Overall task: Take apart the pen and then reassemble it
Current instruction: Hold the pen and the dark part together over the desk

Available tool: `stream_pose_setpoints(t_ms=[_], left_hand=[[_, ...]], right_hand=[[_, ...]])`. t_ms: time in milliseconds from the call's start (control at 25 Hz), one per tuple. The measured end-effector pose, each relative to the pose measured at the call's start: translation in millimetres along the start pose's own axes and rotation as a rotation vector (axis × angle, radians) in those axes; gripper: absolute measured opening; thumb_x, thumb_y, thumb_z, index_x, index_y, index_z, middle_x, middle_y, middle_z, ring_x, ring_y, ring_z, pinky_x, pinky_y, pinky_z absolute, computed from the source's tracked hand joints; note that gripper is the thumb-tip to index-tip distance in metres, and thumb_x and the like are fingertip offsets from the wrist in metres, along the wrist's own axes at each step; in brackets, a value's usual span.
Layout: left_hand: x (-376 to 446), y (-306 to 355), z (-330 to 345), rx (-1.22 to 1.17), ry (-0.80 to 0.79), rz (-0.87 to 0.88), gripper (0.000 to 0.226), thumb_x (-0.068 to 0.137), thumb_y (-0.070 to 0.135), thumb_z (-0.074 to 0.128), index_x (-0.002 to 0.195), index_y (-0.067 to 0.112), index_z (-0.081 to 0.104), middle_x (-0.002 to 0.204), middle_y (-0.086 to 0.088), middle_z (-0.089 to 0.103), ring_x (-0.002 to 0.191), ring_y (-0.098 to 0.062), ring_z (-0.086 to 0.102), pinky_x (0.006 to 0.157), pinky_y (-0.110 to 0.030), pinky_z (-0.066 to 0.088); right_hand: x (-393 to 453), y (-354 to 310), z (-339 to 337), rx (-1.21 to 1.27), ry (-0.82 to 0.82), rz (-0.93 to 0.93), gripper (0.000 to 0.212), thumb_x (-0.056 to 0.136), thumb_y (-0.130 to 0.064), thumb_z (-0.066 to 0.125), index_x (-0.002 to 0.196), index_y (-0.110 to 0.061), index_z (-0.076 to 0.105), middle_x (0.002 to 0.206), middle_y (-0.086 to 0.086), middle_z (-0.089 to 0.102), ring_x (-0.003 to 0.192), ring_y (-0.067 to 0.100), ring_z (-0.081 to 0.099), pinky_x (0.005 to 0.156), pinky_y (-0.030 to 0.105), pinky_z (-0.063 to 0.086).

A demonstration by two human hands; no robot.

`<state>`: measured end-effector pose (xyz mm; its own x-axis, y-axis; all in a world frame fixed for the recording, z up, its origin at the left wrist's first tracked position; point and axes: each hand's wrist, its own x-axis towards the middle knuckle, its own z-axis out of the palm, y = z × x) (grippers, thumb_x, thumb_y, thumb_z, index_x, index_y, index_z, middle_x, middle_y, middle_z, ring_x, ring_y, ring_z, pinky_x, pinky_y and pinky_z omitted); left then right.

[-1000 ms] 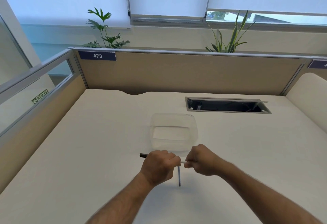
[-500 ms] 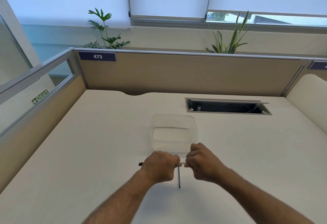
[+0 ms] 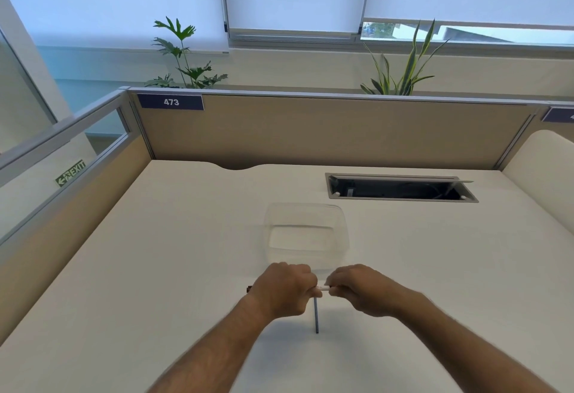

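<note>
Pen (image 3: 323, 289) parts are held between the two hands, low in the middle of the view and just above the counter (image 3: 155, 268). Only a short white piece shows in the gap between the fists, and a small dark end sticks out at 9 o'clock from the left hand (image 3: 284, 291). The left hand is closed in a fist around its part of the pen, knuckles up. The right hand (image 3: 362, 288) is closed too, its fingertips pinching the white piece from the 3 o'clock side. A thin dark rod (image 3: 316, 315) lies on the counter just under the hands and points toward 6 o'clock; its upper end is hidden behind the left hand. At 12 o'clock from the hands, very near them, stands a clear plastic container (image 3: 306, 234). Further away, toward 1 o'clock, there is an open cable slot (image 3: 400, 189) in the counter. A beige partition (image 3: 326, 131) with the label 473 (image 3: 171, 102) closes the far edge.
</note>
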<state>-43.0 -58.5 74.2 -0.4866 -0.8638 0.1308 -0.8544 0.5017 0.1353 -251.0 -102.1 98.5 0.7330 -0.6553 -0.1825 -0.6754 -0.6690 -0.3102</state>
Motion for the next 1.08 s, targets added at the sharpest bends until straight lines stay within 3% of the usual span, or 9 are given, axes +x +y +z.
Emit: stream_pose_setpoints(t_ms=[120, 240, 360, 560, 640, 760, 840, 960, 1080], left_hand=[[-1.0, 3.1, 3.6, 0.095, 0.057, 0.030, 0.030, 0.099, 0.036, 0.049, 0.090, 0.012, 0.065, 0.084, -0.005, 0.065, 0.061, -0.031, 0.060, 0.052, -0.032, 0.042], [0.3, 7.2, 1.8, 0.092, 0.060, -0.021, 0.025, 0.099, 0.032, 0.048, 0.092, 0.013, 0.063, 0.085, -0.006, 0.066, 0.063, -0.032, 0.061, 0.052, -0.030, 0.039], [2.0, 7.9, -1.8, 0.046, -0.001, -0.076, 0.021, 0.098, 0.029, 0.047, 0.095, 0.015, 0.062, 0.088, -0.005, 0.068, 0.070, -0.032, 0.062, 0.059, -0.032, 0.045], [2.7, 6.7, -3.0, -0.006, -0.040, -0.112, 0.021, 0.096, 0.028, 0.047, 0.092, 0.015, 0.063, 0.083, -0.007, 0.070, 0.070, -0.031, 0.062, 0.062, -0.035, 0.051], [2.2, 5.4, -2.0, -0.011, -0.020, -0.111, 0.023, 0.097, 0.030, 0.046, 0.091, 0.015, 0.063, 0.082, -0.006, 0.070, 0.069, -0.030, 0.061, 0.060, -0.033, 0.048], [0.6, 3.4, 0.4, -0.031, 0.026, -0.121, 0.027, 0.097, 0.034, 0.044, 0.090, 0.015, 0.061, 0.082, -0.005, 0.068, 0.068, -0.028, 0.060, 0.059, -0.032, 0.046], [-0.1, 3.2, 1.8, -0.033, 0.045, -0.130, 0.030, 0.098, 0.037, 0.042, 0.089, 0.015, 0.061, 0.082, -0.003, 0.067, 0.068, -0.028, 0.060, 0.060, -0.034, 0.050], [-0.4, 5.5, 4.5, -0.043, 0.057, -0.108, 0.032, 0.098, 0.042, 0.044, 0.092, 0.017, 0.062, 0.084, -0.002, 0.067, 0.069, -0.027, 0.061, 0.061, -0.034, 0.052], [-0.7, 5.5, 1.9, -0.081, 0.070, -0.054, 0.027, 0.092, 0.044, 0.056, 0.099, 0.019, 0.062, 0.087, -0.001, 0.070, 0.070, -0.025, 0.061, 0.060, -0.031, 0.048]], right_hand=[[-0.2, -0.3, -2.7, 0.029, 0.025, 0.030, 0.021, 0.098, -0.024, 0.055, 0.090, -0.014, 0.072, 0.079, 0.003, 0.069, 0.064, 0.014, 0.048, 0.060, 0.028, 0.039], [-2.0, -3.6, -1.1, 0.020, 0.141, 0.067, 0.031, 0.094, -0.020, 0.060, 0.063, -0.022, 0.065, 0.054, -0.001, 0.047, 0.055, 0.012, 0.040, 0.051, 0.027, 0.032], [-6.3, -6.8, 3.7, -0.075, 0.224, 0.056, 0.016, 0.092, -0.024, 0.062, 0.083, -0.020, 0.074, 0.075, -0.002, 0.070, 0.079, 0.016, 0.055, 0.061, 0.030, 0.043], [-5.6, -13.9, 5.6, -0.080, 0.343, 0.104, 0.011, 0.081, -0.032, 0.074, 0.091, -0.026, 0.076, 0.088, -0.010, 0.074, 0.092, 0.011, 0.059, 0.068, 0.025, 0.046], [-3.9, -13.8, 4.8, -0.054, 0.297, 0.142, 0.023, 0.081, -0.039, 0.074, 0.100, -0.026, 0.071, 0.099, -0.012, 0.071, 0.099, 0.012, 0.058, 0.073, 0.025, 0.045], [-4.0, -13.9, 0.4, -0.007, 0.075, 0.129, 0.044, 0.087, -0.050, 0.064, 0.123, -0.025, 0.059, 0.126, -0.010, 0.062, 0.114, 0.015, 0.055, 0.091, 0.032, 0.048], [-2.4, -14.7, -4.1, -0.021, -0.013, 0.107, 0.033, 0.095, -0.046, 0.054, 0.117, -0.022, 0.062, 0.123, -0.005, 0.064, 0.110, 0.019, 0.057, 0.087, 0.034, 0.049], [1.5, -13.7, -9.5, -0.067, -0.050, 0.130, 0.023, 0.099, -0.035, 0.051, 0.091, -0.020, 0.066, 0.096, 0.004, 0.069, 0.081, 0.022, 0.056, 0.061, 0.030, 0.041], [1.9, -15.2, -11.2, -0.139, 0.000, 0.171, 0.016, 0.093, -0.034, 0.061, 0.096, -0.023, 0.073, 0.087, 0.006, 0.069, 0.071, 0.022, 0.053, 0.057, 0.028, 0.035]])
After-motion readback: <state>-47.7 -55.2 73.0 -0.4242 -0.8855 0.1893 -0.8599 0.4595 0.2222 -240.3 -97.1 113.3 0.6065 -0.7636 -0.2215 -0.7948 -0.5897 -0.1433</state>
